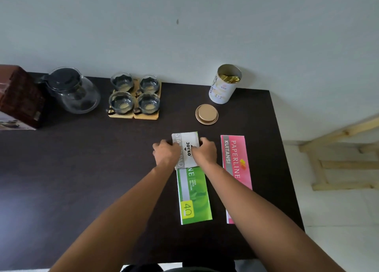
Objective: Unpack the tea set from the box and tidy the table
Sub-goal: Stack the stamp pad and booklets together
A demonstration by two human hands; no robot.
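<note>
Two hands meet over a grey stamp pad box printed "JOYKO", which lies on the far end of a green booklet in the right half of the dark desk. Left hand grips the box's left side and right hand its right side, the fingers of each curled over the far corners so that the box is held between them. Pink "PAPERLINE KUITANSI" booklet lies just beside the green one, nearer the desk's right edge, partly covered by the right forearm. Toward the far right corner an open cylindrical tin stands with gold packets visible inside; its round gold lid lies flat on the desk just in front of it, apart from the tin. Along the far edge, four glass cups sit in a two-by-two group on wooden coasters, and a glass teapot with a dark lid stands just to their left. Brown tea set box stands at the far left corner, beside the teapot.
</note>
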